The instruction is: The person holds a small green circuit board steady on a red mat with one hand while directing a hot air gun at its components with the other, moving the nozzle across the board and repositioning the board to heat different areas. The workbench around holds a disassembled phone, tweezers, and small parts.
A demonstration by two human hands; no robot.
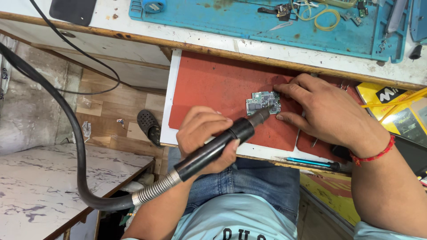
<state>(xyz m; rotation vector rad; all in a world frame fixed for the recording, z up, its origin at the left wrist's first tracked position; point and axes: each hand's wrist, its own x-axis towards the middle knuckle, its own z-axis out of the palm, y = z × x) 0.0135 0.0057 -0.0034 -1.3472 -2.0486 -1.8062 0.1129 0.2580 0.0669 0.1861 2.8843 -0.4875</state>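
From the head camera, looking straight down, the left hand (202,138) is wrapped around a black hot-air handpiece (218,146), its fingers clenched on the barrel and the thumb lying along the top. The metal nozzle at the front of the handpiece points up and to the right, its tip just beside the lower right corner of a small green circuit board (263,103). From the rear of the handpiece a ribbed metal collar leads into a thick black hose (75,151), which loops down and away over the left side of the picture.

The circuit board lies flat on a red mat (213,84) that covers a pull-out part of the desk (173,38). The right hand (324,109) rests on the mat to the right of the board; its fingers are half curled, with the fingertips (278,87) touching the board's right edge and pinning it (whether they grip it or only press on it cannot be told). A red thread band (376,153) circles that wrist.

Near the front edge of the mat, under the right forearm, lies a blue-handled tool (307,162). Further back on the desk sits a blue work mat (249,20) carrying small parts and a yellow rubber band (322,18). A dark sandal (149,126) lies on the floor below.
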